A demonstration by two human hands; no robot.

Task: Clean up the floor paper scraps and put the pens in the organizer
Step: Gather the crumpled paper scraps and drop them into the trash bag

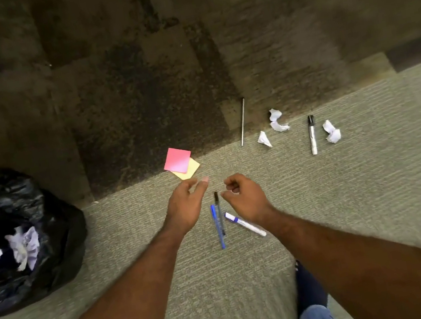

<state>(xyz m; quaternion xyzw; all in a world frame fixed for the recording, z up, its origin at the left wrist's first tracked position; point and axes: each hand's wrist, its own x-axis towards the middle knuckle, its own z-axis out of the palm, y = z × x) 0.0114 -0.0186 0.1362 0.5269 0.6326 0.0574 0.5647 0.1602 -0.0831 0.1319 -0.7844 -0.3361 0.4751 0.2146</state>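
Left hand (188,205) hangs loose and open, right hand (244,198) is curled, both holding nothing. A pink sticky note (177,160) lies just past them; a blue pen (218,227) lies between them. Next, I think: reach down and pinch the paper for the trash bag (45,216).

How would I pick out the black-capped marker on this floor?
Start at the black trash bag on the left, then look across the carpet to the far right. Between crumpled white paper scraps lies a white marker. Its black cap sets it apart from the blue-capped marker lying closer in.
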